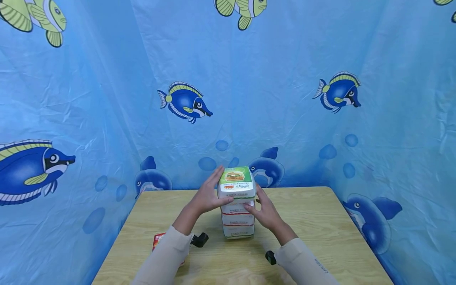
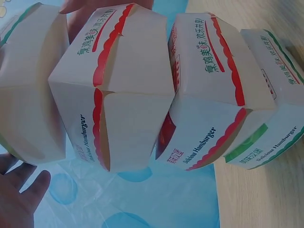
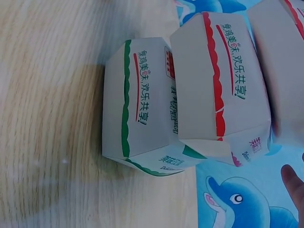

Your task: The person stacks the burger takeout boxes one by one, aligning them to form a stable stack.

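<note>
A stack of several paper burger boxes stands in the middle of the wooden table. The top box is green-trimmed with a burger picture; red-trimmed boxes sit under it and a green-trimmed one is at the bottom. My left hand grips the top box, fingers behind it and thumb on its front. My right hand rests against the stack's right side, fingers laid on the red box just below the top one. The wrist views show the stack side-on, with fingertips at the frame edge.
A flat red-and-white packet lies on the table under my left forearm. A blue fish-print curtain closes in the table on the left, back and right. Bare wood lies to either side of the stack.
</note>
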Demonstrator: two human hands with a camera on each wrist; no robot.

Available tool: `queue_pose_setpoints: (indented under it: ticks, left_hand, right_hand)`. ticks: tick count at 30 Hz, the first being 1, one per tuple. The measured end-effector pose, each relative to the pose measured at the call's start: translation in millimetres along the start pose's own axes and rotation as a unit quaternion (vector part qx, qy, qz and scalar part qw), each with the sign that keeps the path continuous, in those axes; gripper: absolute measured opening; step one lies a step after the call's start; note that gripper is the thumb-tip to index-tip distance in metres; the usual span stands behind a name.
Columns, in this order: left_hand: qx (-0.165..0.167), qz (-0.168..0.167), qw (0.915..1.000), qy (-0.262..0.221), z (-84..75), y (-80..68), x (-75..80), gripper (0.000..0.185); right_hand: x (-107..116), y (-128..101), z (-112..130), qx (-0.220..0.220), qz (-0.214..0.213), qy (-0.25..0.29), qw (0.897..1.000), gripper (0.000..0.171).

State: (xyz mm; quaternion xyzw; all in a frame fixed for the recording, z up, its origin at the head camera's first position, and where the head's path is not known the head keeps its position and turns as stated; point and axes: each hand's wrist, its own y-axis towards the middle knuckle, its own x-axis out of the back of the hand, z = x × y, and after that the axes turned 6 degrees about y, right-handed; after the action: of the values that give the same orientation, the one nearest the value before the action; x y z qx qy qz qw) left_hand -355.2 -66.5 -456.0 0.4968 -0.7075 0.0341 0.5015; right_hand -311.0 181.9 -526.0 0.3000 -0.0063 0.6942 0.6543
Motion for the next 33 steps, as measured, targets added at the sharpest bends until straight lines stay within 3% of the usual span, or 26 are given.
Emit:
queue_pose_setpoints:
  ticks: [16, 33]
  left_hand:
    - [-0.008, 0.01, 0.9999, -0.007, 0.7, -3.2, -5.3, 0.109]
    - [0.011, 0.015, 0.9998, -0.008, 7.1, -6.5, -8.5, 0.105]
  right_hand:
    - [-1.8, -5.0, -3.9, -0.021, 0.006, 0.003, 1.0, 0.086]
    - [1.8, 0.1, 2.0, -0.029, 0.004, 0.011, 1.0, 0.089]
